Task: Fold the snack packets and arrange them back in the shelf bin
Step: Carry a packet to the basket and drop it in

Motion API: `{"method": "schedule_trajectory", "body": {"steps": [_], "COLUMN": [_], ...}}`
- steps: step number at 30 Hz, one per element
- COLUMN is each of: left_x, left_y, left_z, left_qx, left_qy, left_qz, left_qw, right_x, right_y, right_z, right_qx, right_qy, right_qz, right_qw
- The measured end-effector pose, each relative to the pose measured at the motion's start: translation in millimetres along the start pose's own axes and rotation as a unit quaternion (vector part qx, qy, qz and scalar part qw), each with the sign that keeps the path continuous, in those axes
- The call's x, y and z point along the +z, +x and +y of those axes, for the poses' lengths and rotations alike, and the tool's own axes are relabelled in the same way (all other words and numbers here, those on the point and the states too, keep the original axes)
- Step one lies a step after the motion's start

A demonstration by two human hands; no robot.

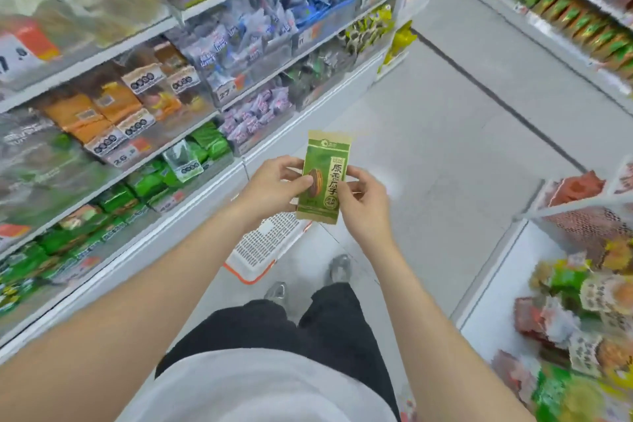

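While both hands pinch the green snack packet [323, 178] by its long edges, I hold it upright in front of me, over the aisle floor [445, 147] and just off the shelf [191, 202]. My left hand [274, 183] lays its thumb across the printed face at the middle of the left edge, fingers curled behind. My right hand [363, 202] nips the right edge a little lower, thumb in front. The packet is flat and unfolded, with its tan sealed strips showing at top and bottom.

I judge it light, thin and crinkly, with loose contents that will shift and bulge when bent. The film looks glossy, so it could slide between my fingers. The sealed ends look like the stiffest parts, and taking hold there should give a cleaner crease than squeezing the filled middle.

Below my hands a white basket [263, 250] with an orange rim sits on the floor beside the shelf. To the left, a clear shelf bin [161, 202] of green packets stands well apart from the one I hold. I take it as the likely destination, though its labels are too blurred to confirm.
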State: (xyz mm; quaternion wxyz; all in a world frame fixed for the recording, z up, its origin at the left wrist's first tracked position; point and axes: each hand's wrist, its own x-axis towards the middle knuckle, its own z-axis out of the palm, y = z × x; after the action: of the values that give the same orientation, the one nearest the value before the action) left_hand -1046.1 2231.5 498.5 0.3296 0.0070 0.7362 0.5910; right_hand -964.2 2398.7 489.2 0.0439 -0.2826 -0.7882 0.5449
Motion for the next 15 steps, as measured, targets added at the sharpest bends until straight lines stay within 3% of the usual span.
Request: {"method": "schedule_trajectory", "body": {"steps": [4,9,12,15], "left_x": [4,17,27,35], "left_y": [71,120,143,173], "left_z": [-36,-110,-164,-218], "left_qx": [-0.078,-0.181,-0.231,-0.264], "left_qy": [-0.041,-0.112,-0.116,-0.144], "left_qz": [0.101,0.209,0.235,0.225], "left_qw": [0.991,0.954,0.937,0.927], "right_x": [33,82,114,149], "right_y": [97,175,199,216], "right_z": [33,98,147,197], "right_qx": [-0.003,0.007,0.006,-0.003], "right_qy": [-0.062,-0.163,-0.224,-0.272], "right_qz": [-0.123,-0.298,-0.382,-0.416], "right_qw": [0.99,0.941,0.897,0.868]}}
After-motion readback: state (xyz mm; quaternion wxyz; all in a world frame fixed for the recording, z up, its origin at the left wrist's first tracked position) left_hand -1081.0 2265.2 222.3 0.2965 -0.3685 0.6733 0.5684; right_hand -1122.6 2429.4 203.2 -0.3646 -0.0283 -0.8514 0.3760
